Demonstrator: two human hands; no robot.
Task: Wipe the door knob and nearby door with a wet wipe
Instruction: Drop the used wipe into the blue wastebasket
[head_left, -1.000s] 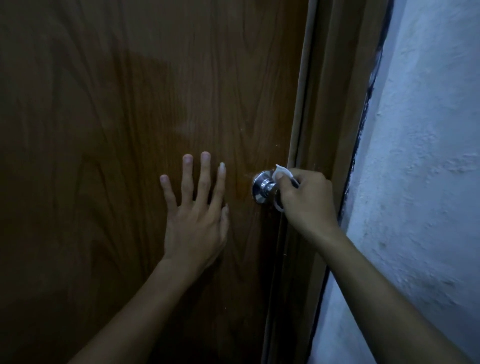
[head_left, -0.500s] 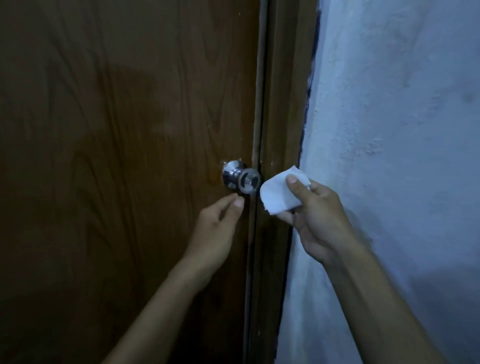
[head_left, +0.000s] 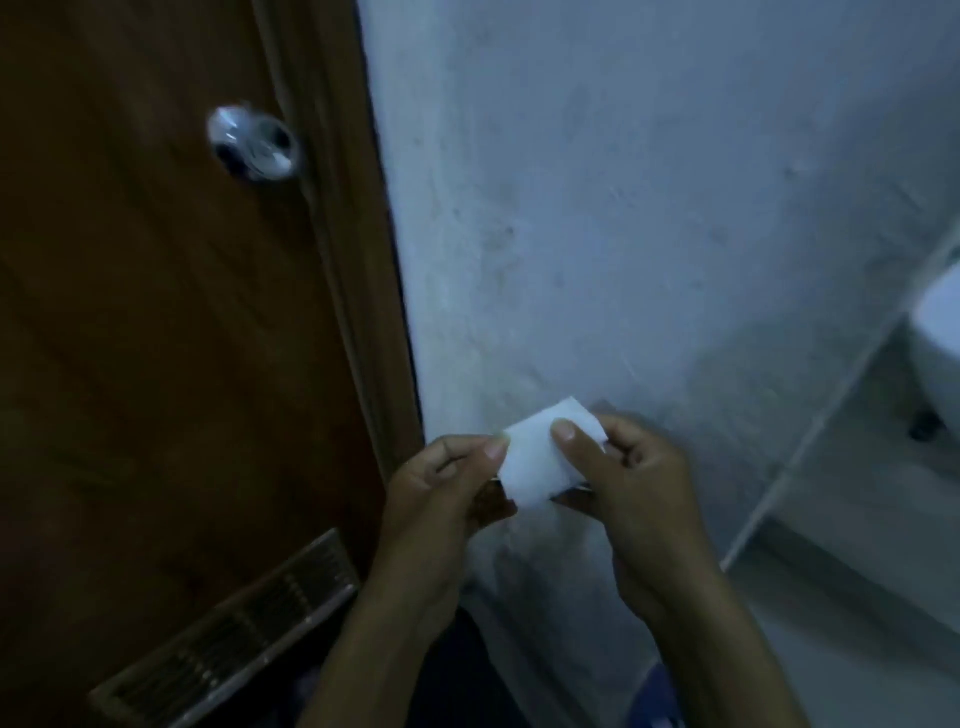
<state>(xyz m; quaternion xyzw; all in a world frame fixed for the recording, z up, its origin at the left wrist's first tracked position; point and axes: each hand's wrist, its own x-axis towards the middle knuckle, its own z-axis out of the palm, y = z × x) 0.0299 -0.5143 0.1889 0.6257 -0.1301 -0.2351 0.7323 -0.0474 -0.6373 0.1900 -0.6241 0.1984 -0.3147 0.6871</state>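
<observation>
A folded white wet wipe (head_left: 540, 457) is held between both hands, low in front of the wall and well below and to the right of the knob. My left hand (head_left: 447, 493) pinches its left edge, and my right hand (head_left: 628, 483) pinches its right side with the thumb on top. The shiny metal door knob (head_left: 257, 145) sits blurred at the upper left on the dark brown wooden door (head_left: 156, 338). Neither hand touches the knob or the door.
A brown door frame (head_left: 363, 260) runs between the door and a rough white wall (head_left: 623, 208). A slatted vent (head_left: 234, 634) is set low in the door. A white fixture (head_left: 940, 332) shows at the right edge, above a pale floor.
Both hands left the knob and door and came down and to the right. My left hand now pinches the wipe together with my right. The view has swung down and right.
</observation>
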